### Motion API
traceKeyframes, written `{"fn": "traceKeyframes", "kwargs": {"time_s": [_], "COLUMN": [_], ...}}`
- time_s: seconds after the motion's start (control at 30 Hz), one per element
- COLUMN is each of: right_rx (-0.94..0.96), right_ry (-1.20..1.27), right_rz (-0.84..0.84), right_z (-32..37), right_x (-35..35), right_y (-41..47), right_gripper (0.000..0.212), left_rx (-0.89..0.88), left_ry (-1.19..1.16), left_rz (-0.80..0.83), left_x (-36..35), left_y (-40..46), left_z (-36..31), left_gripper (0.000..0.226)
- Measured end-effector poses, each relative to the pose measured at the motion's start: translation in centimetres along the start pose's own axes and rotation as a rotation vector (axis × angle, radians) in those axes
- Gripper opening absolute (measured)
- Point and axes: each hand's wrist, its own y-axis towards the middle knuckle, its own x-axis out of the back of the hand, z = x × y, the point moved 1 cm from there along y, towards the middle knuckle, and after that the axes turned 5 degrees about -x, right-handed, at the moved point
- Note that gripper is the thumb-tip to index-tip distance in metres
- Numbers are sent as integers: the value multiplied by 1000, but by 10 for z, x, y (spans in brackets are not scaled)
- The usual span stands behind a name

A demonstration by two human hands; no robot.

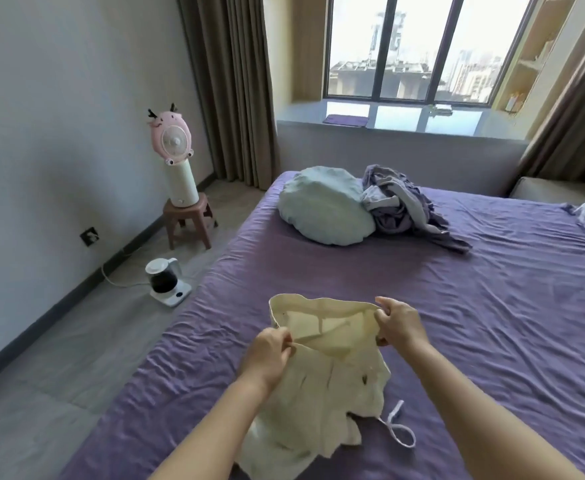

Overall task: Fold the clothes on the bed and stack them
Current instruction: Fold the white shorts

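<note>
**Op A:** I'm watching the cream garment — it's lifted at the near edge of the bed, top hem stretched open between both hands, lower part bunched and sagging onto the purple sheet. My worry is that bunching: if it goes down as it hangs, I'd expect the creases to get folded in and the stack to sit lopsided.

**Op B:** And the drawstring?

**Op A:** It trails loose on the sheet to the right. It could end up poking out of the fold, or snag under a forearm.

**Op B:** Hands?

**Op A:** Left hand has fingers curled, pinching the hem at its left end. Right hand is curled the same way, gripping the hem's right end. Each holds only an edge, so a sharp shake might pull one corner free.

**Op B:** The rest?

**Op A:** A purple-grey heap of clothes waits far up the bed beside a pale round cushion — well apart, a long reach.
</note>
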Motion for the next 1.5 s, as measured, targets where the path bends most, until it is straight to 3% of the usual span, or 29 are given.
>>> {"fn": "traceKeyframes", "kwargs": {"time_s": [0.1, 0.23, 0.3, 0.5, 0.63, 0.87, 0.97, 1.1, 1.2, 1.23, 1.33, 1.4, 1.5], "right_rx": [-16, 5, 26, 40, -2, -6, 10, 19, 29, 27, 46, 69, 87], "right_ry": [86, 147, 202, 69, 209, 463, 410, 143, 178, 228, 331, 370, 411], "right_rz": [-22, -155, -200, -259, -228, 156, 98, -79, -98, -94, -107, -115, -116], "right_z": [3, -3, -10, -44, -62, -82, -93, -105, -115, -118, -127, -132, -146], "right_x": [63, 136, 168, 246, 279, 302, 301, 299, 297, 295, 290, 287, 285], "right_y": [-17, -37, -46, -82, -104, -151, -171, -194, -212, -219, -243, -259, -277], "right_gripper": [27, 28, 25, 22, 16, 9, 12, 12, 19, 23, 17, 6, 20], "left_rx": [-56, -116, -131, -137, -187, -199, -165, -135, -86, -80, -140, -188, -191], "left_ry": [26, -112, -164, -220, -218, -397, -530, -664, -793, -798, -650, -574, -478], "left_rz": [-87, -179, -228, -250, -211, -173, -180, -169, -117, -71, 59, 48, -55], "left_x": [31, 58, 69, 94, 99, 89, 85, 84, 87, 89, 90, 82, 70], "left_y": [-8, -19, -22, -22, -28, -47, -65, -93, -115, -123, -142, -147, -154], "left_z": [-51, -110, -135, -185, -203, -222, -226, -226, -225, -224, -214, -205, -196], "left_gripper": [13, 7, 16, 7, 4, 18, 28, 28, 21, 28, 60, 67, 65]}}
